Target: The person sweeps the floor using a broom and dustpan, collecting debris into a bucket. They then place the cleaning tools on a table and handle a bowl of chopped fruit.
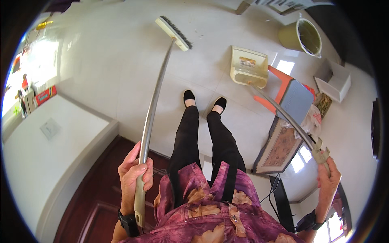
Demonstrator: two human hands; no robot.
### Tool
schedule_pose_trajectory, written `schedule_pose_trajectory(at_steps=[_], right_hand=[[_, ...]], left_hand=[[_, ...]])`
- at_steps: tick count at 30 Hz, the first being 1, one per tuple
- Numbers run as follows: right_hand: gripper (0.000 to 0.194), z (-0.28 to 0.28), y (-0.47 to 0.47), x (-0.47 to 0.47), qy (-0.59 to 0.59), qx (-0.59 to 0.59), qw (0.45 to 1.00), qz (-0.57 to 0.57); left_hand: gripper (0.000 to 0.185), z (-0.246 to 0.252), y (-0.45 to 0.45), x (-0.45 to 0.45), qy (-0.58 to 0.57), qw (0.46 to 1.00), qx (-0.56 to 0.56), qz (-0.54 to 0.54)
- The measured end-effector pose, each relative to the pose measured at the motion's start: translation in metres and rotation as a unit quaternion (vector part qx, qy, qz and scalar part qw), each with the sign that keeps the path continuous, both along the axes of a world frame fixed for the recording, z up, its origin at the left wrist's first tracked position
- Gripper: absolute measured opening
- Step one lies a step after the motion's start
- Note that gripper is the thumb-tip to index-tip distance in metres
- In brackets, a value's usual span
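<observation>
My left hand [135, 171] is closed around the metal pole of a broom [154, 103], near its cream plastic grip. The broom's cream head, with dark bristles, lies at the top centre, on or just above the tiled floor. At the right, my right hand [329, 174] grips the upper end of a long-handled dustpan [250, 63], just below a cream clip on its metal pole. The cream pan, bearing a label, is beyond my feet to the right, its opening facing away from me.
An orange-legged stool with a grey top [293, 97] stands beside the dustpan. Behind it are plastic bags [311, 121], a white box [334, 80] and an olive bin [299, 36]. A patterned mat [278, 145] lies at the right. A white wall [57, 152] and dark red door [100, 194] flank the left.
</observation>
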State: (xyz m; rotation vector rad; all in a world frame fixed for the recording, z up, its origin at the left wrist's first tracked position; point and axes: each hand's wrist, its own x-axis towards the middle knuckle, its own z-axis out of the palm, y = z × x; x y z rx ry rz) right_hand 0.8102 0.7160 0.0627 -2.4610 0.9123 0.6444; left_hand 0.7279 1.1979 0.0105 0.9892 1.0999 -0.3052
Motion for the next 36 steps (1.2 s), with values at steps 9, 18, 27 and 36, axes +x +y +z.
schedule_pose_trajectory(at_steps=[9, 18, 27, 36], right_hand=[[0.039, -0.006, 0.0, 0.02, 0.003, 0.003, 1.0, 0.014], [0.036, -0.018, -0.008, 0.016, -0.023, -0.05, 0.995, 0.078], [0.037, -0.028, -0.023, 0.006, -0.052, -0.007, 0.996, 0.07], [0.034, -0.026, -0.019, 0.005, -0.047, 0.031, 0.995, 0.081]], left_hand=[[0.061, -0.007, 0.034, -0.085, 0.116, 0.974, 0.178, 0.075], [0.065, -0.052, 0.069, -0.153, 0.232, 0.948, 0.175, 0.128], [0.046, -0.071, -0.005, -0.153, 0.275, 0.951, 0.049, 0.133], [0.066, -0.033, -0.047, -0.098, 0.135, 0.987, 0.005, 0.089]])
